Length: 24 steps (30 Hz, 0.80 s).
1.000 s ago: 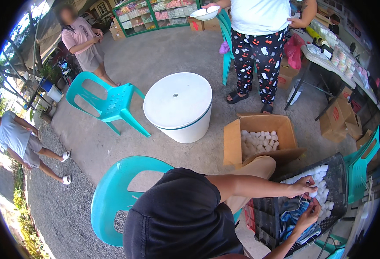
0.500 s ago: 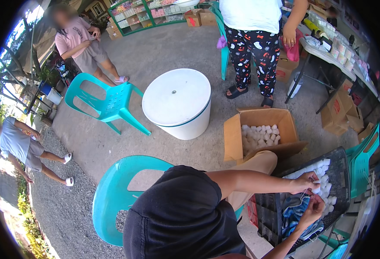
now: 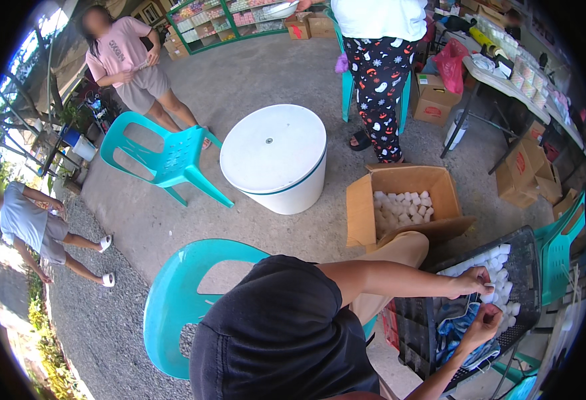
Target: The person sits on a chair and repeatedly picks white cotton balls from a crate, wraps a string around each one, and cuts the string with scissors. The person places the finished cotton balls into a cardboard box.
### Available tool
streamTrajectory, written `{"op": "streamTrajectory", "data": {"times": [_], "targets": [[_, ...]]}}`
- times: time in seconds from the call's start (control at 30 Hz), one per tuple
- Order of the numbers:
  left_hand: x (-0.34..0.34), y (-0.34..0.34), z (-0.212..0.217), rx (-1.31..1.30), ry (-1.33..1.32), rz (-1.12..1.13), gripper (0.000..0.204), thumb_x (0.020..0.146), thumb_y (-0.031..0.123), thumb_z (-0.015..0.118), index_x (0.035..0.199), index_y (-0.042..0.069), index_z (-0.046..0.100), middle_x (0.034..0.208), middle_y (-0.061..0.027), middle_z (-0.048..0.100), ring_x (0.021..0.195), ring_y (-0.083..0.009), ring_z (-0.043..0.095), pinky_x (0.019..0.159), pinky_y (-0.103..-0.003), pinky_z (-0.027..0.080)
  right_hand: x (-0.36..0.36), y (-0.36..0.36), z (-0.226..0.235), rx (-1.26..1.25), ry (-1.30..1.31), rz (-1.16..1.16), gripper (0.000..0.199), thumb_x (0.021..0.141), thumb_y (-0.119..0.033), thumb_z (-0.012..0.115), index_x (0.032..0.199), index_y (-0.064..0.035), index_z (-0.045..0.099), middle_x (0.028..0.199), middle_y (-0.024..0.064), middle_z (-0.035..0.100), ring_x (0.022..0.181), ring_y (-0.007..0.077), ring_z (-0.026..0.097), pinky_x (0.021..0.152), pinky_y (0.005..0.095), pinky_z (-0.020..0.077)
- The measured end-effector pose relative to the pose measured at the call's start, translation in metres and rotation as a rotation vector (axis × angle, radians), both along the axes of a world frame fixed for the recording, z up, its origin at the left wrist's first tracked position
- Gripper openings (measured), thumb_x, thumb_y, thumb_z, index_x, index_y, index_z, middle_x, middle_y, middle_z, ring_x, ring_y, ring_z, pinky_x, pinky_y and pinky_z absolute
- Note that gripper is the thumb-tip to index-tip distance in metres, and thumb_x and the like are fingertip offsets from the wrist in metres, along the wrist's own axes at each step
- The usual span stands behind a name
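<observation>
My left hand [image 3: 473, 283] reaches over a black plastic crate [image 3: 416, 333], its fingers pinched on a small white piece [image 3: 490, 287]. Just below it, my right hand [image 3: 485, 323] is closed at the fingertips; what they hold is too small to make out. Several white, short rounded pieces [image 3: 501, 263] lie along the crate's far side, under and beyond my hands. Blue patterned cloth [image 3: 451, 327] lies in the crate beside my right hand, with pale cords near it.
An open cardboard box [image 3: 409, 179] holds more white pieces [image 3: 406, 207]. A white lidded drum [image 3: 273, 160] and a teal chair [image 3: 176, 157] stand farther left. Near a cluttered table [image 3: 506, 83] stands a person in patterned trousers [image 3: 379, 87]. Two more people stand at left.
My hands have moved slightly apart, the right one a little lower. The person in patterned trousers has turned and shifted, uncovering a box and a pink bag. The person in pink has moved slightly.
</observation>
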<state>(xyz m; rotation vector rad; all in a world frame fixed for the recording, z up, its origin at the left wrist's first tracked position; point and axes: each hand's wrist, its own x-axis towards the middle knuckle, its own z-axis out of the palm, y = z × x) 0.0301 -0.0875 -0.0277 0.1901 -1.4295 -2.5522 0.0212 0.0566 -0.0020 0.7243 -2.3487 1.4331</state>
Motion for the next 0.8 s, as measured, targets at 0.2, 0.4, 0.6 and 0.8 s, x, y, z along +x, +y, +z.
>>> {"op": "streamTrajectory", "data": {"times": [0.2, 0.4, 0.6, 0.8], "targets": [[-0.002, 0.001, -0.004, -0.141, 0.038, 0.023, 0.029, 0.082, 0.024, 0.072, 0.093, 0.003, 0.056, 0.080, -0.0034, 0.062, 0.077, -0.0110, 0.058, 0.066, -0.025, 0.044, -0.007, 0.008, -0.004, -0.039, -0.140, 0.108, 0.009, 0.087, -0.005, 0.065, 0.090, 0.0003, 0.059, 0.078, 0.0031, 0.056, 0.070, 0.0121, 0.051, 0.064, 0.0268, 0.0437], [0.003, -0.003, 0.002, -0.067, -0.055, -0.292, 0.025, 0.079, 0.025, 0.067, 0.087, 0.002, 0.063, 0.075, -0.0046, 0.063, 0.069, -0.0147, 0.061, 0.060, -0.028, 0.046, -0.009, 0.012, 0.022, 0.142, 0.223, 0.201, 0.018, 0.094, -0.009, 0.053, 0.106, 0.0018, 0.061, 0.096, 0.0090, 0.061, 0.085, 0.0218, 0.058, 0.075, 0.0318, 0.0462], [0.003, 0.004, -0.005, -0.108, 0.097, -0.270, 0.024, 0.079, 0.020, 0.068, 0.083, -0.003, 0.067, 0.074, -0.0119, 0.068, 0.064, -0.0194, 0.066, 0.057, -0.030, 0.051, -0.019, 0.026, 0.010, 0.213, 0.040, 0.317, 0.013, 0.091, -0.003, 0.053, 0.101, 0.0023, 0.060, 0.096, 0.0098, 0.059, 0.086, 0.0226, 0.056, 0.077, 0.0328, 0.0449], [0.007, 0.001, -0.003, -0.040, 0.120, -0.327, 0.026, 0.079, 0.022, 0.070, 0.084, -0.004, 0.068, 0.075, -0.0115, 0.068, 0.063, -0.0198, 0.067, 0.055, -0.030, 0.050, -0.017, 0.025, 0.013, 0.193, 0.020, 0.348, 0.010, 0.091, -0.006, 0.055, 0.096, 0.0023, 0.059, 0.087, 0.0085, 0.057, 0.079, 0.0179, 0.052, 0.073, 0.0299, 0.0422]]}}
